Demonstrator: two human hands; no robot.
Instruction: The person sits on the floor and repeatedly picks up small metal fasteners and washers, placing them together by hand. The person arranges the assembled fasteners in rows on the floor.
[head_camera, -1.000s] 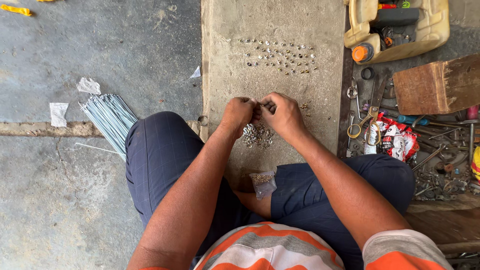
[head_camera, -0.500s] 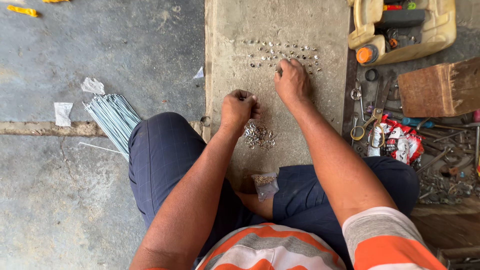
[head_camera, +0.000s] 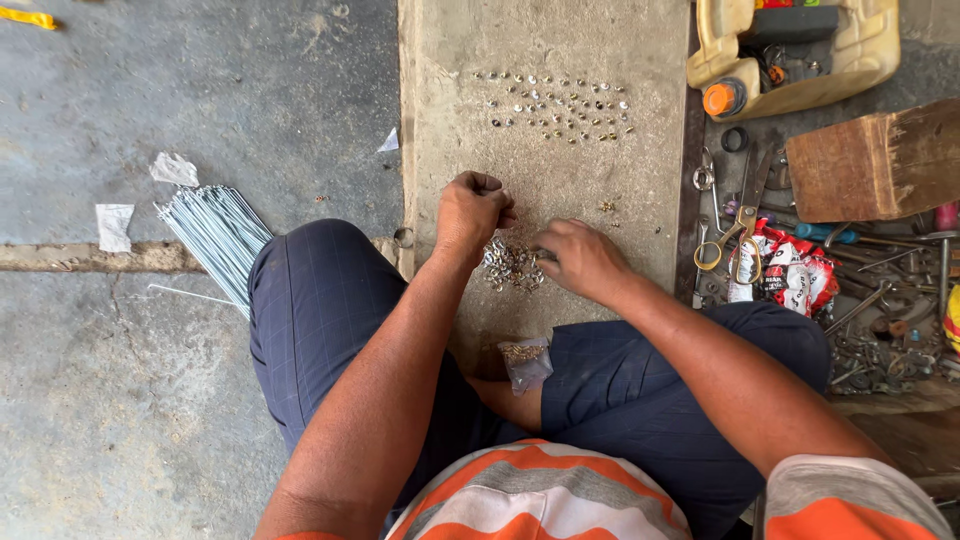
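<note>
— Where are your hands right now?

— Both are low over the concrete slab (head_camera: 560, 30) in front of your knees. Your left hand (head_camera: 472, 212) is curled into a loose fist, fingers (head_camera: 490, 185) bent in with the tips drawn together; you seem to be pinching something tiny, but I cannot tell whether anything is actually between them. Your right hand (head_camera: 580, 258) lies flatter, knuckles up, its fingertips touching the right edge of the pile of small metal pieces (head_camera: 512, 265).

— And that pile, where does it sit?

— On the slab, just between your two hands, close to your legs. Farther up the slab you have rows of small metal pieces (head_camera: 555, 105) laid out one by one, well apart from the pile. A few loose bits (head_camera: 607, 207) lie just above your right hand.

— What else is around you?

— A small plastic bag (head_camera: 527, 362) with more pieces rests between your thighs. To your left, on the floor, there is a bundle of thin metal rods (head_camera: 215, 235) beside your knee, with scraps of paper (head_camera: 173, 168) near it. To your right you have scissors (head_camera: 735, 225), a red and white packet (head_camera: 790, 270), a wooden block (head_camera: 875, 160) and a yellow canister (head_camera: 790, 50) cut open and holding tools.
</note>
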